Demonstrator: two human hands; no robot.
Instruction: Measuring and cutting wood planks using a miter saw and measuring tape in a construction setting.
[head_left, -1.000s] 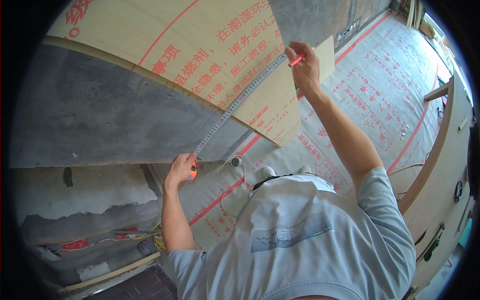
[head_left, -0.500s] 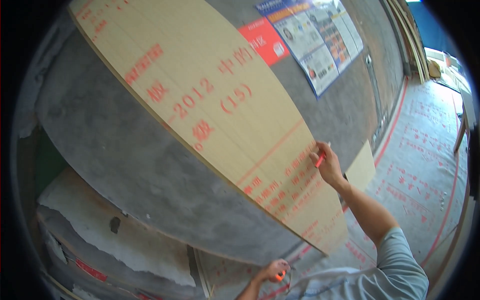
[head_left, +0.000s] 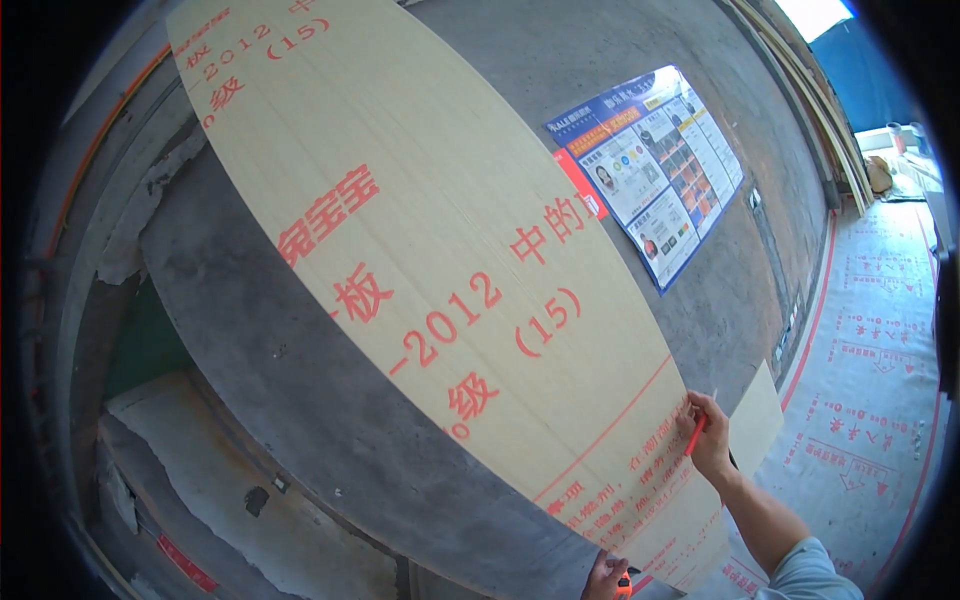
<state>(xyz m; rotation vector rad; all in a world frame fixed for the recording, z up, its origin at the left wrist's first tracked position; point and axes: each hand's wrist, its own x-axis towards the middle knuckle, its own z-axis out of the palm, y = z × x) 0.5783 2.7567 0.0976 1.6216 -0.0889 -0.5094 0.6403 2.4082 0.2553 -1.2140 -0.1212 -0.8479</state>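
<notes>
A long pale wooden board (head_left: 450,250) with red printing stands against the grey wall, bowed by the lens. At its right edge, low in the picture, my right hand (head_left: 710,440) is closed around a red pencil (head_left: 697,433), fingertips against the board. My left hand (head_left: 600,580) grips an orange-and-black tape measure (head_left: 624,585) at the board's lower edge, mostly cut off by the bottom of the frame. Whether any tape blade still stretches between the hands cannot be made out.
A printed poster (head_left: 670,175) and a red sheet (head_left: 575,180) are on the wall (head_left: 520,90). A smaller board (head_left: 755,415) stands behind my right hand. Timber strips (head_left: 820,120) lean in the far corner. Grey protective sheeting (head_left: 865,340) covers the floor at right.
My view has swung up along the board, so both hands now sit lower in the picture. The measuring tape stretched between my hands a second ago is no longer plainly visible.
</notes>
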